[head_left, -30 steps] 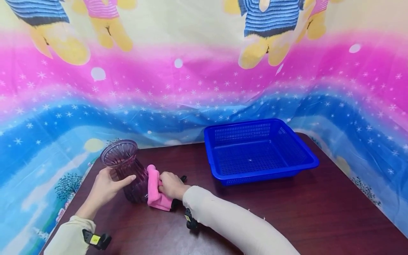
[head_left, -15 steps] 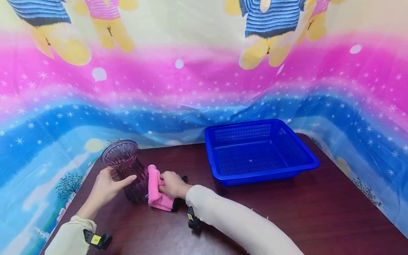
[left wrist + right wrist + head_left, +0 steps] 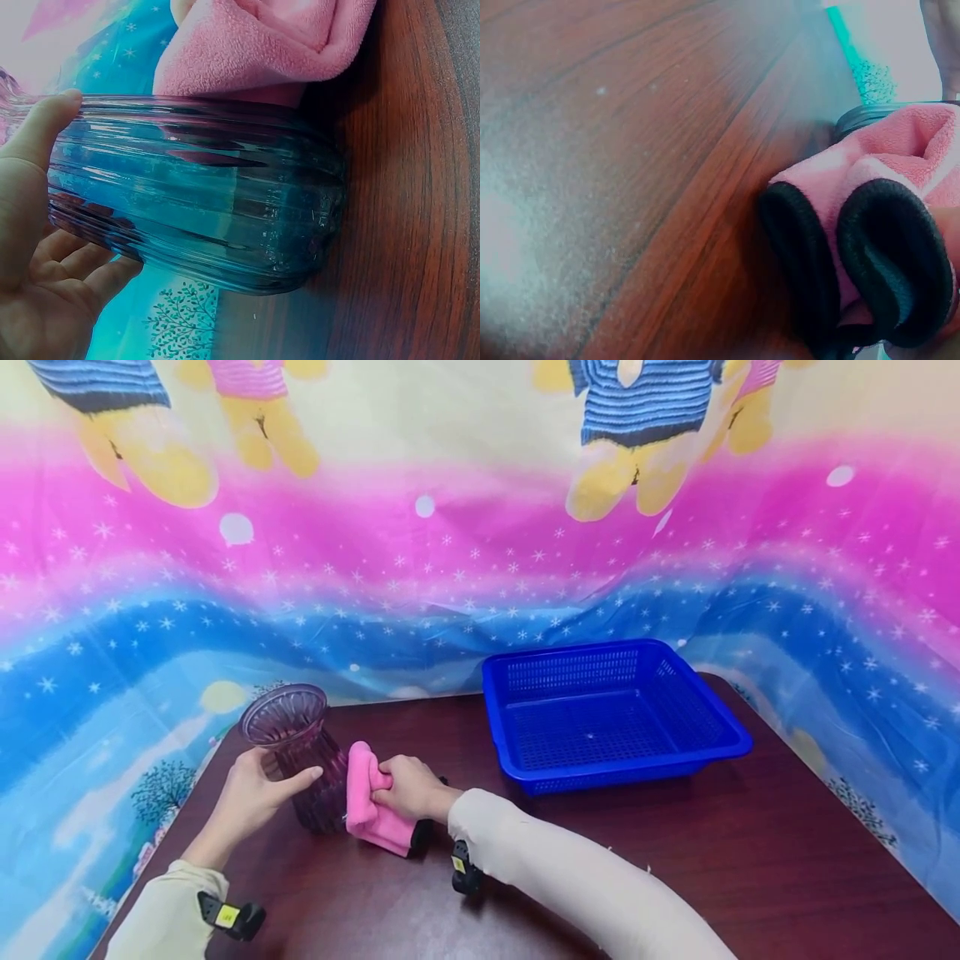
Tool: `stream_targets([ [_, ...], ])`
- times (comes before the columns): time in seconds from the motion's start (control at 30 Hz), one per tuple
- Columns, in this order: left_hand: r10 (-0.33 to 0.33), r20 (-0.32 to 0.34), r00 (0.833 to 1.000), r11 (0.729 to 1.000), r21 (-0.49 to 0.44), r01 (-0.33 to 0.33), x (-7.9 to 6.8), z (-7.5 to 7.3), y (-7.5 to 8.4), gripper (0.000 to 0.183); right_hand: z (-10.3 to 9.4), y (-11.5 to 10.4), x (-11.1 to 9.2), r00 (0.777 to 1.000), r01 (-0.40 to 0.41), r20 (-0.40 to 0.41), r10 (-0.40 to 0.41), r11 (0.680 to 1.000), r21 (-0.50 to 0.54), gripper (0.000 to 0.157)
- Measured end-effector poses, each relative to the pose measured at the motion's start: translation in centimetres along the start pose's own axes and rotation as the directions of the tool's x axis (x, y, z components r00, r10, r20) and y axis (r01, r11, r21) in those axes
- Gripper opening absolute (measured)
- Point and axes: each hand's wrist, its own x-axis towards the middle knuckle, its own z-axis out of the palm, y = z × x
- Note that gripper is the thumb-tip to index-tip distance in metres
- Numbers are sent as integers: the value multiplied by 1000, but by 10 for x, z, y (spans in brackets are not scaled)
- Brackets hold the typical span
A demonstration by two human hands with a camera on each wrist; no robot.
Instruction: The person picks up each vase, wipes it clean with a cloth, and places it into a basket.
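Observation:
In the head view a purple ribbed glass vase [image 3: 324, 793] with a flared rim leans a little to the left on the table. My left hand [image 3: 251, 795] grips it just under the flare, thumb on the near side, the other fingers round behind, as the left wrist view also shows. A pink cloth [image 3: 369, 802] with dark edging is bunched in my right hand [image 3: 411, 787], whose fingers pinch its folds. It lies right up against the vase's right side. In the right wrist view the cloth's black edge [image 3: 896, 247] hangs in loops close over the wood.
To the right, toward the back of the dark wood table [image 3: 750, 843], stands a blue plastic basket [image 3: 622, 772] with perforated sides. A printed curtain [image 3: 420, 560] with snowflakes closes off the back and both sides.
My right hand has slid slightly to the right with the pink cloth. The left hand keeps its hold, and the vase has hardly moved.

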Motion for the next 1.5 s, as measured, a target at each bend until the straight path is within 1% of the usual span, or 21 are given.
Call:
stream_targets([
  [0.1, 0, 0, 1000, 1000, -2, 0, 1, 0, 0, 64, -4, 0, -2, 1000, 3, -2, -3, 1000, 16, 32],
  [0.23, 5, -5, 1000, 1000, -3, -5, 2, 0, 0, 63, -11, -2, -5, 1000, 9, 6, -9, 1000, 27, 37],
  [0.4, 7, -11, 1000, 1000, -6, -7, 3, 1, -1, 63, -19, -2, -11, 1000, 27, 7, -27, 1000, 16, 44],
  [0.5, 8, -15, 1000, 1000, -11, -8, 3, 1, -2, 61, -23, -1, -15, 999, 40, 12, -40, 999, -3, 45],
  [0.67, 5, -12, 1000, 1000, -17, -6, 4, 1, -3, 60, -29, 2, -22, 998, 59, 31, -58, 998, -13, 42],
  [0.97, 5, -3, 1000, 1000, -20, -5, 2, 2, -4, 62, -40, 6, -37, 997, 56, 48, -55, 998, -6, 36],
  [1.17, 12, -12, 1000, 1000, -19, -12, 2, 2, -4, 59, -48, 9, -50, 995, 86, 54, -85, 996, -28, 21],
  [1.3, 12, -13, 1000, 1000, -16, -12, 2, 1, -3, 58, -53, 11, -59, 992, 112, 65, -110, 993, -25, 25],
  [1.4, 7, -8, 1000, 1000, -14, -8, 2, 1, -2, 59, -56, 12, -64, 988, 138, 71, -135, 990, -35, 34],
  [1.5, 5, -6, 1000, 1000, -14, -5, 2, 0, -2, 59, -60, 14, -70, 986, 150, 79, -145, 987, -60, 33],
])
